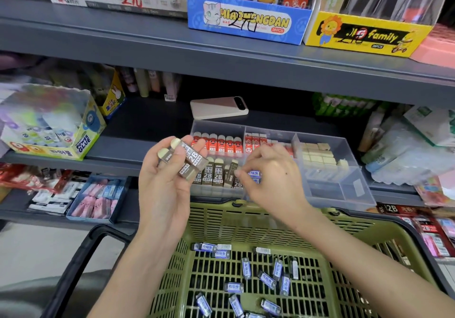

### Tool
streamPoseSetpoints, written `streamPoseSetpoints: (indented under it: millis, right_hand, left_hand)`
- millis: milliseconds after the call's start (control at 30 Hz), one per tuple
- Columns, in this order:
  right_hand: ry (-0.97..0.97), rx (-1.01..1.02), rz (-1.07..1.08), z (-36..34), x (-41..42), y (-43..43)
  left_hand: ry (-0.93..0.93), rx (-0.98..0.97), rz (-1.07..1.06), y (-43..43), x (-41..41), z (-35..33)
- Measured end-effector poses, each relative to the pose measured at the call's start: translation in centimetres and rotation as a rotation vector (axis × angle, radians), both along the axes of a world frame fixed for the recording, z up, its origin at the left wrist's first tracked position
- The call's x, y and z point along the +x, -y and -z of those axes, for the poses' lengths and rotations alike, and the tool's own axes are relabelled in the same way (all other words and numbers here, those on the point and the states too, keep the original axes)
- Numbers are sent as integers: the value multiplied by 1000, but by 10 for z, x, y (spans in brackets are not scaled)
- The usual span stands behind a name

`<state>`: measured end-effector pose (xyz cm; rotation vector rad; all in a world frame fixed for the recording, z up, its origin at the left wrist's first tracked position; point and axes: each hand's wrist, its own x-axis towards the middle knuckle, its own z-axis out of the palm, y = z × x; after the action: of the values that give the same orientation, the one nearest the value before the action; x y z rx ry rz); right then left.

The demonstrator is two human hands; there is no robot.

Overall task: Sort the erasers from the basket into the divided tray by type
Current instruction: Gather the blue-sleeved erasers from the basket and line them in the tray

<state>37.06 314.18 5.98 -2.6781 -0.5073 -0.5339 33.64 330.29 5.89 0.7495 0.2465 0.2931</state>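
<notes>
Head view: our left hand grips brown-sleeved 2B erasers; right hand pinches one. We judge them light; pinch sleeve sides.

basket before tray, phone behind

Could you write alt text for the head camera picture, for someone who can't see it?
A person's left hand holds several brown 2B erasers while the right hand pinches another at the brown row of a clear divided tray on a shop shelf. Below, a green basket holds loose blue-labelled erasers.
</notes>
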Motion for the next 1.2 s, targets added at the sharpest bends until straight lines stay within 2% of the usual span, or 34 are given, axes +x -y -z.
streamPoseSetpoints:
  millis: [67, 200, 400, 767, 933, 1133, 1200]
  right_hand:
    - [-43, -69, 8, -4, 10, 3]
    - [-335, -138, -57, -6, 30, 6]
    - [-455, -139, -66, -9, 41, 0]
    - [-407, -124, -49, 2, 24, -6]
    - [-148, -158, 6, 1, 20, -11]
    - [-114, -205, -42, -1, 16, -17]
    - [-113, -135, -1, -3, 15, -20]
  left_hand:
    - [0, -2, 3, 0, 0, 0]
    - [14, 12, 21, 1, 0, -1]
    - [31, 25, 38, 1, 0, 1]
    - [35, 23, 44, 0, 0, 2]
    - [40, 21, 47, 0, 0, 1]
    - [33, 17, 59, 0, 0, 1]
    - [30, 14, 59, 0, 0, 1]
